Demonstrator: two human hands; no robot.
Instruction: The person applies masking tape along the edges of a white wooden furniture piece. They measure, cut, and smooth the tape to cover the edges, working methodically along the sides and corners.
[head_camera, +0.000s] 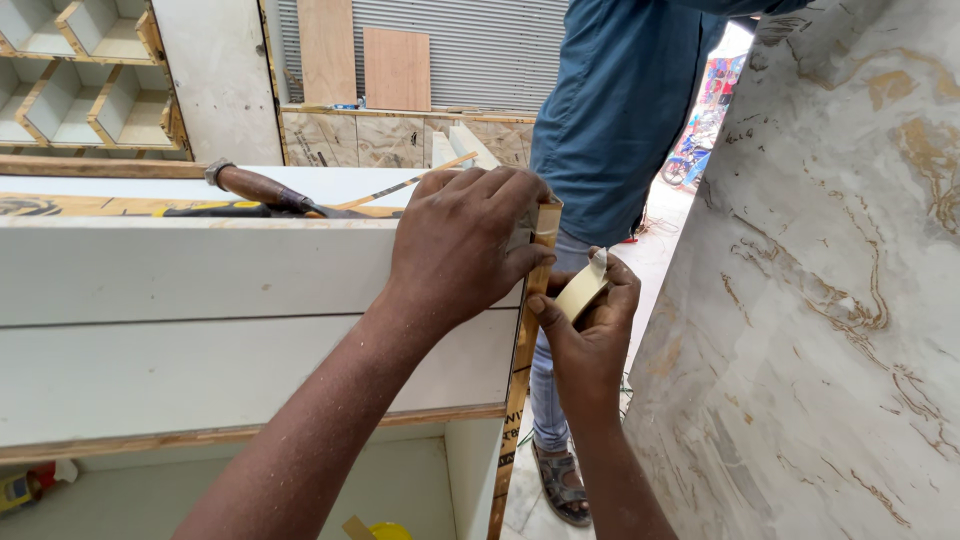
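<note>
Pressing down on the upper corner of a white cabinet panel (230, 270), the left hand (462, 245) lies flat with fingers spread and curled over the panel's end, where a yellowish edge strip (524, 340) runs down the exposed plywood edge. That hand grasps nothing; its fingertips bear on the top of the strip. The right hand (590, 325) sits just beside the strip, below the left hand, clenched around a roll of pale masking tape (582, 290), thumb against the roll's inner side. The roll stands close to the strip's outer face; whether it touches cannot be told.

A wooden-handled tool (262, 188) lies on the panel's top surface, well apart from both hands. Another person in a blue shirt (620, 110) stands just beyond the cabinet's end. A marble-patterned sheet (830, 300) stands upright at the right.
</note>
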